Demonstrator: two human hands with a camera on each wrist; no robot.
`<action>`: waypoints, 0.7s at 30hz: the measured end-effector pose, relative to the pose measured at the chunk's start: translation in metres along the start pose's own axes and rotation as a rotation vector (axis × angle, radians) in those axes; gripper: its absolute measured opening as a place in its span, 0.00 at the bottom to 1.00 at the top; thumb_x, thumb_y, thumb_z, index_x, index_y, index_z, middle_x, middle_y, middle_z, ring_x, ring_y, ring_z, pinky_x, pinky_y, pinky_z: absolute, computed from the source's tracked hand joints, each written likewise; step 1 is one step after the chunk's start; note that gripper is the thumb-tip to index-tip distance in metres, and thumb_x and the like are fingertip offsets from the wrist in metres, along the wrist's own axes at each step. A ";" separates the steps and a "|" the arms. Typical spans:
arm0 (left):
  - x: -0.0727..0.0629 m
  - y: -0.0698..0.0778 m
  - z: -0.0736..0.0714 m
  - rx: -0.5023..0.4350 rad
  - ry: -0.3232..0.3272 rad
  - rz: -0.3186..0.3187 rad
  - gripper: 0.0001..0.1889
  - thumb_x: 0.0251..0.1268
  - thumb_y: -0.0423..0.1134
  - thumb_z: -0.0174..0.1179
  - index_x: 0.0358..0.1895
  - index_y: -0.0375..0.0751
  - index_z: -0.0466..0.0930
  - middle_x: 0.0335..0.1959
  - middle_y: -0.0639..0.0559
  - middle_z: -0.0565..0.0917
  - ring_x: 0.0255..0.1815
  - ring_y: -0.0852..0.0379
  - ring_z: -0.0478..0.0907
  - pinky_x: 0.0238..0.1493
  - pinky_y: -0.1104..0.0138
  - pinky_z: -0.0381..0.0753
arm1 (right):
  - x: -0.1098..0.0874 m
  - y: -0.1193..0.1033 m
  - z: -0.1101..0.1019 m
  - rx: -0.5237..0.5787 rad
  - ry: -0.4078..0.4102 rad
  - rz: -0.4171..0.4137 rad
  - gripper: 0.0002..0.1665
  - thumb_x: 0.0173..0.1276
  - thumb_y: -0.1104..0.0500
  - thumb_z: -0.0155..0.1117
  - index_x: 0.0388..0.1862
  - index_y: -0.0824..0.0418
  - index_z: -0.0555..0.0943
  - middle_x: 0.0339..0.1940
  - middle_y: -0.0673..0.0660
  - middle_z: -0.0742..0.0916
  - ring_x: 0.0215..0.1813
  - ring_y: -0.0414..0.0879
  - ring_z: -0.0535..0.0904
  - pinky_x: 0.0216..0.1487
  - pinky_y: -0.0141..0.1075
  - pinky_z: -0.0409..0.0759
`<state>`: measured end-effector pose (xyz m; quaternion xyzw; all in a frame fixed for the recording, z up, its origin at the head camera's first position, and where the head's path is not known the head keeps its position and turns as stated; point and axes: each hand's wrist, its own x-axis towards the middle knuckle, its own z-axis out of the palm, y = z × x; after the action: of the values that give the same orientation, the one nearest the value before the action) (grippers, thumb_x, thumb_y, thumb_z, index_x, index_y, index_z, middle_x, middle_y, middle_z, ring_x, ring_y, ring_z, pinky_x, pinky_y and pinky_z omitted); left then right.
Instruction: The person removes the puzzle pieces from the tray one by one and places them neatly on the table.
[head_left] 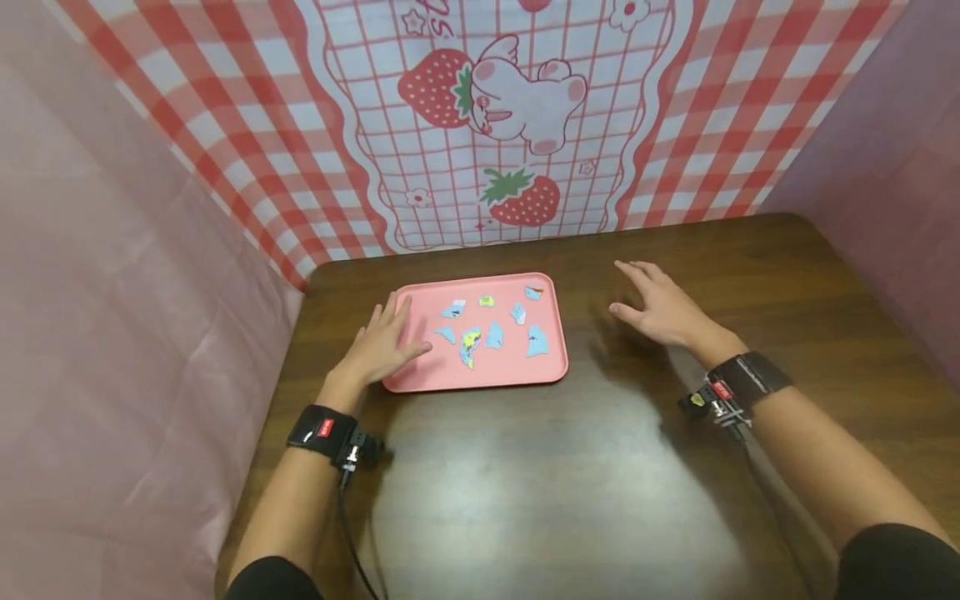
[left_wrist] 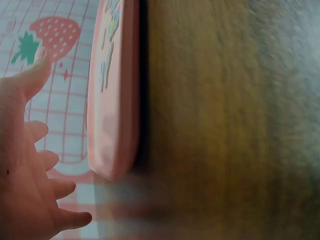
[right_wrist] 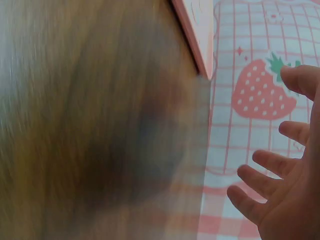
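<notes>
A pink tray (head_left: 502, 368) lies on the table, bearing several small, flat, irregular pieces. Most are light blue, such as the piece (head_left: 537, 342) at its right side. A blue-and-yellow piece (head_left: 469, 347) lies near the middle, and a small yellow piece (head_left: 486, 301) near the far rim. My left hand (head_left: 381, 346) overlaps the tray's left end in the head view, fingers spread and holding nothing. In the left wrist view its fingers (left_wrist: 62, 189) show apart from the tray's side. To the right of the tray hovers my right hand (head_left: 662, 310), empty, with fingers extended.
The brown wooden table (head_left: 555, 483) extends around the tray. Behind it hangs a red-and-white checked cloth (head_left: 247, 100) with strawberry prints. A pink curtain (head_left: 112, 333) runs along the left. Both wrists wear black straps (head_left: 321, 431) with cameras and trailing cables.
</notes>
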<state>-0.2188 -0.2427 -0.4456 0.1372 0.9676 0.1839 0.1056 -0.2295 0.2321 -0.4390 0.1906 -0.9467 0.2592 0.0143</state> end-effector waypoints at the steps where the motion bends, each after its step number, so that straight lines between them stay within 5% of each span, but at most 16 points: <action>1: -0.001 -0.003 0.002 -0.026 0.004 -0.005 0.51 0.69 0.62 0.57 0.83 0.44 0.38 0.83 0.39 0.35 0.80 0.31 0.36 0.70 0.29 0.45 | 0.000 -0.002 0.004 0.016 0.001 -0.011 0.46 0.70 0.49 0.64 0.80 0.64 0.58 0.73 0.76 0.64 0.73 0.72 0.60 0.69 0.67 0.59; 10: -0.006 -0.028 0.018 -0.261 0.023 -0.043 0.56 0.62 0.60 0.67 0.84 0.50 0.38 0.83 0.40 0.33 0.81 0.33 0.33 0.74 0.36 0.45 | 0.004 -0.026 0.027 0.149 0.011 -0.045 0.43 0.69 0.54 0.68 0.77 0.66 0.63 0.65 0.72 0.74 0.63 0.68 0.73 0.60 0.63 0.71; 15: -0.011 -0.037 0.022 -0.311 0.025 -0.055 0.57 0.60 0.59 0.70 0.84 0.53 0.38 0.83 0.41 0.34 0.81 0.34 0.32 0.72 0.33 0.44 | 0.011 -0.039 0.046 0.186 -0.013 -0.035 0.40 0.68 0.56 0.69 0.75 0.67 0.66 0.56 0.68 0.80 0.55 0.62 0.77 0.53 0.57 0.75; 21: -0.016 -0.044 0.027 -0.321 0.025 -0.022 0.57 0.60 0.56 0.71 0.83 0.46 0.40 0.82 0.35 0.39 0.80 0.30 0.30 0.73 0.33 0.39 | 0.020 -0.051 0.069 0.211 -0.018 -0.046 0.34 0.65 0.60 0.71 0.67 0.72 0.74 0.42 0.62 0.82 0.41 0.53 0.77 0.43 0.46 0.75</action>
<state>-0.2068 -0.2777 -0.4850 0.1056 0.9284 0.3368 0.1162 -0.2244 0.1499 -0.4718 0.2152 -0.9096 0.3553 -0.0085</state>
